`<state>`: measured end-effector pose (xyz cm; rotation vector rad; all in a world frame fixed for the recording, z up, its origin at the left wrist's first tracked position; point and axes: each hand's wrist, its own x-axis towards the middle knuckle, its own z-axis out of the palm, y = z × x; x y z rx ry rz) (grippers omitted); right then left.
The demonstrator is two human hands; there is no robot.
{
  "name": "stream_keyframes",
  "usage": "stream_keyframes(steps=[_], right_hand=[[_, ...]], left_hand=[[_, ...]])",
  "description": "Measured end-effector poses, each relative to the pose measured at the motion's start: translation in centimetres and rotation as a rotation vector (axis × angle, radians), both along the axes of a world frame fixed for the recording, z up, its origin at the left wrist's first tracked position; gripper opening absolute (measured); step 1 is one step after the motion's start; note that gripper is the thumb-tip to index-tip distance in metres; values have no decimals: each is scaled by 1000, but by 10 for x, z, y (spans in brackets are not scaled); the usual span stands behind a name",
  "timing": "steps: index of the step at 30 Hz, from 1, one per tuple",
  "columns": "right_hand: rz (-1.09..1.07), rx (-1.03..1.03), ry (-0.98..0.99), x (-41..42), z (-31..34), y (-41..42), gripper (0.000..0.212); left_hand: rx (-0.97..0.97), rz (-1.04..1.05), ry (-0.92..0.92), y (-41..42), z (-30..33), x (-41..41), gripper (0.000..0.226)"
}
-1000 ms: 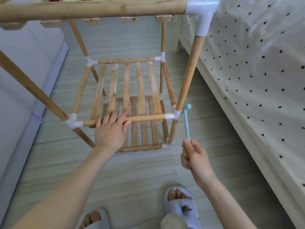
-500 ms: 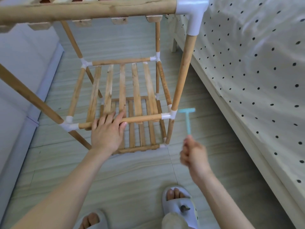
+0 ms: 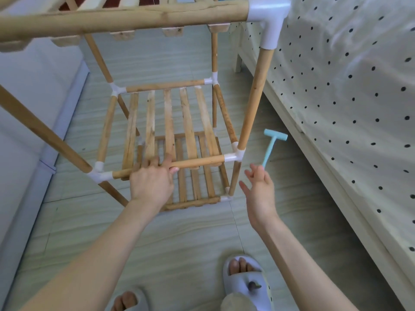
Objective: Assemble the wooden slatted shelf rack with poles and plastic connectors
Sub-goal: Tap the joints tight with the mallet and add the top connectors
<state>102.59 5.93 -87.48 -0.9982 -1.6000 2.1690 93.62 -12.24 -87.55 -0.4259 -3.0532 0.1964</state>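
The wooden rack stands on the floor in front of me, with three slatted shelves joined by white plastic connectors. My left hand [image 3: 152, 182] is wrapped around the front pole [image 3: 197, 163] of the middle shelf, left of the front right connector [image 3: 233, 157]. My right hand [image 3: 258, 191] hovers just right of that corner with its fingers spread. A small light-blue hammer [image 3: 272, 142] points up and away, and only the end of its handle meets my fingertips. The top front pole [image 3: 134, 17] and its corner connector [image 3: 268, 21] are close under the camera.
A bed with a dotted cover [image 3: 348, 86] and pale frame runs along the right, close to the rack. A grey wall and baseboard [image 3: 47, 158] lie on the left. My feet in grey slippers [image 3: 244, 286] stand on the tiled floor behind the rack.
My right hand held the hammer by the corner connector; its fingers have now spread and the hammer sits at the fingertips. My left hand curled tighter on the front pole.
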Motion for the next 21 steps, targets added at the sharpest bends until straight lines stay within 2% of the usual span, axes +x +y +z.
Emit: stream_keyframes(steps=[3, 7, 11, 13, 16, 17, 20, 21], right_hand=[[66, -41, 79, -28, 9, 1, 39], [56, -52, 77, -61, 17, 36, 30], [-160, 8, 1, -59, 7, 61, 31], [-249, -32, -5, -54, 2, 63, 32], [-584, -47, 1, -60, -5, 56, 33], [-577, -9, -17, -64, -9, 42, 32], [-194, 75, -113, -60, -28, -13, 37], [-207, 79, -126, -57, -33, -19, 37]], left_hand=[[-91, -39, 43, 16, 4, 8, 48], [-86, -86, 51, 24, 5, 20, 50], [150, -193, 159, 10, -2, 26, 39], [185, -204, 179, 6, -5, 25, 36], [170, -197, 101, 14, -4, 24, 42], [148, -185, 65, 18, -3, 24, 46], [106, -190, -10, 23, -3, 21, 54], [94, -203, -18, 23, -4, 21, 55]])
